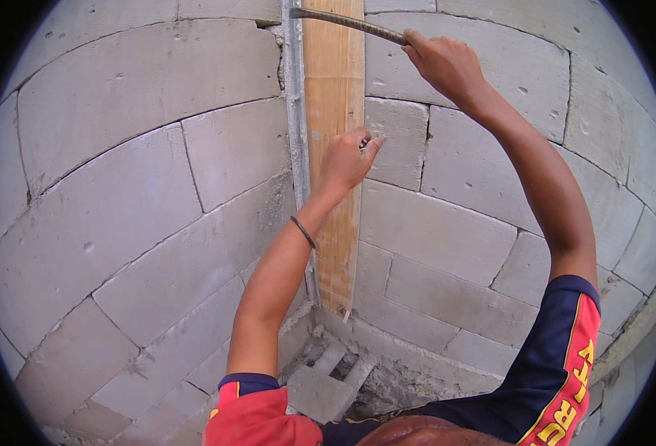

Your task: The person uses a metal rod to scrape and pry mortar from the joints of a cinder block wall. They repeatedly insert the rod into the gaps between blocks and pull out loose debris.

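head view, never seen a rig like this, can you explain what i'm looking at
No machine here: these are a person's bare hands. The camera is the left of two on their head; its fisheye lens bends straight edges. The right hand holds a metal bar, its far end over a metal strip beside a wooden board. The left hand is curled before the board on something small, too unclear to name. Block walls stand on both sides; a block with a hole lies below.

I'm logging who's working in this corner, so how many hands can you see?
2. The left hand is curled in front of the wooden board; whether it holds something small is unclear. The right hand, higher up, grips a metal bar. No others show.
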